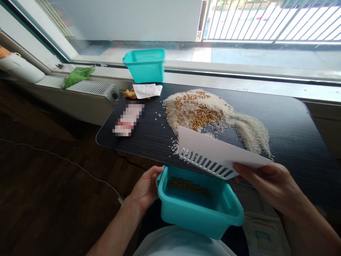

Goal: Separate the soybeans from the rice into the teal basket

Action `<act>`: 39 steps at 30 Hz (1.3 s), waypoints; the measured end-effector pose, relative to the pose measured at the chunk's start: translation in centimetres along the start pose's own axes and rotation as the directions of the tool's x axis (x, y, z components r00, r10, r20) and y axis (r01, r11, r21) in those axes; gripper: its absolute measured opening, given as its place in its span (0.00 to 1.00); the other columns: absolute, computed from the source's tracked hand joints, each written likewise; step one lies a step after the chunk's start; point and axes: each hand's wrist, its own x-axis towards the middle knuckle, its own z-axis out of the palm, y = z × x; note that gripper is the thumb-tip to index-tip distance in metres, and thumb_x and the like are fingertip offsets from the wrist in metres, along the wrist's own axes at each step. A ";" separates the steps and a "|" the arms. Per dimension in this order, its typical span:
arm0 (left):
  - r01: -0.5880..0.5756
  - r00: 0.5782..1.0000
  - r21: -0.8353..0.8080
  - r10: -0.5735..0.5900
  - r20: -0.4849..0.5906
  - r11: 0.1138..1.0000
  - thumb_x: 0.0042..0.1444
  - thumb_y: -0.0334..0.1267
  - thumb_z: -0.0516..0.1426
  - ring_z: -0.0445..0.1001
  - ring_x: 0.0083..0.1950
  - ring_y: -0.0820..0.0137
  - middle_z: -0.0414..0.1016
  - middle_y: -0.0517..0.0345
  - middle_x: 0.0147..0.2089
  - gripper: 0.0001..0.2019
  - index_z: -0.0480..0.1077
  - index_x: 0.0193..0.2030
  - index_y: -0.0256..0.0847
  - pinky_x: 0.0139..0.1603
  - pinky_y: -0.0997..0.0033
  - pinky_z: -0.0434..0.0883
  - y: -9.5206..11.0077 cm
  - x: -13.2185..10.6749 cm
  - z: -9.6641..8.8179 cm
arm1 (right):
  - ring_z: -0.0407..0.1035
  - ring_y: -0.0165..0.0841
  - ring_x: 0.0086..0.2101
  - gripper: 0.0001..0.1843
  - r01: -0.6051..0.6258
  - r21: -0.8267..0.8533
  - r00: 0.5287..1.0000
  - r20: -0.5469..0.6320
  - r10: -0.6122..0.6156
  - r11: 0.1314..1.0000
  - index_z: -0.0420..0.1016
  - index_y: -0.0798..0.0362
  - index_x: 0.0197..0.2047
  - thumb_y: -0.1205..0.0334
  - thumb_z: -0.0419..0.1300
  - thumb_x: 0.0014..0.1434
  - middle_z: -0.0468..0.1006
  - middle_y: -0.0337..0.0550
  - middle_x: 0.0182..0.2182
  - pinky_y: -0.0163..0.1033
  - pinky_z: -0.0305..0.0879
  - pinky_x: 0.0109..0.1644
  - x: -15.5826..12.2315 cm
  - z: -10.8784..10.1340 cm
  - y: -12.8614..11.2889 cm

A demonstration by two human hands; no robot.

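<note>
My left hand (145, 188) grips the left rim of a teal plastic bin (197, 213) held just below the table's front edge; a layer of beans lies in the bin's bottom. My right hand (269, 183) holds a white slotted scoop (213, 154), tilted over the bin at the table edge. A few rice grains cling near its slots. Beyond it, on the black table (293, 121), lies a heap of white rice mixed with yellow beans (198, 110), with a trail of plain rice (253, 133) to the right.
A second teal bin (145, 64) stands on the window sill at the back. A white paper (147, 90) over something orange and a blurred packet (128, 119) lie on the table's left part. A radiator with a green cloth (78, 75) stands to the left.
</note>
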 end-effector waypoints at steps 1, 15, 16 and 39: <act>0.000 1.000 0.000 0.000 -0.002 1.000 0.54 0.29 0.51 0.68 0.18 0.76 0.71 0.57 0.16 0.13 0.68 0.20 0.33 0.25 0.76 0.68 0.0 0.1 0.0 | 0.75 0.39 0.22 0.18 -0.011 0.024 1.000 -0.007 0.011 1.000 0.79 0.52 0.20 0.44 0.66 0.40 0.81 0.44 0.20 0.39 0.74 0.24 0.0 0.4 0.1; -0.028 1.000 -0.002 0.028 -0.007 1.000 0.56 0.28 0.50 0.69 0.18 0.76 0.73 0.58 0.17 0.13 0.70 0.22 0.33 0.25 0.77 0.69 -0.2 0.0 0.2 | 0.75 0.40 0.24 0.17 -0.088 -0.051 0.922 -0.382 0.062 0.995 0.77 0.51 0.17 0.45 0.66 0.38 0.80 0.44 0.19 0.38 0.70 0.24 1.4 -1.6 2.1; -0.026 1.000 0.000 0.026 -0.009 1.000 0.56 0.28 0.51 0.70 0.19 0.76 0.73 0.57 0.18 0.13 0.70 0.22 0.33 0.26 0.76 0.70 -0.2 0.0 0.1 | 0.75 0.41 0.24 0.17 -0.075 -0.066 0.930 -0.364 0.046 0.995 0.77 0.51 0.18 0.45 0.66 0.38 0.80 0.45 0.19 0.39 0.70 0.24 1.5 -1.5 1.8; -0.006 1.000 -0.007 0.006 -0.010 1.000 0.55 0.28 0.51 0.72 0.21 0.74 0.75 0.55 0.19 0.13 0.71 0.23 0.32 0.28 0.75 0.70 0.0 -0.3 0.3 | 0.71 0.34 0.22 0.17 0.147 -0.267 0.986 -0.036 -0.163 0.952 0.78 0.54 0.22 0.48 0.61 0.47 0.78 0.42 0.18 0.35 0.65 0.23 3.5 -0.6 -1.4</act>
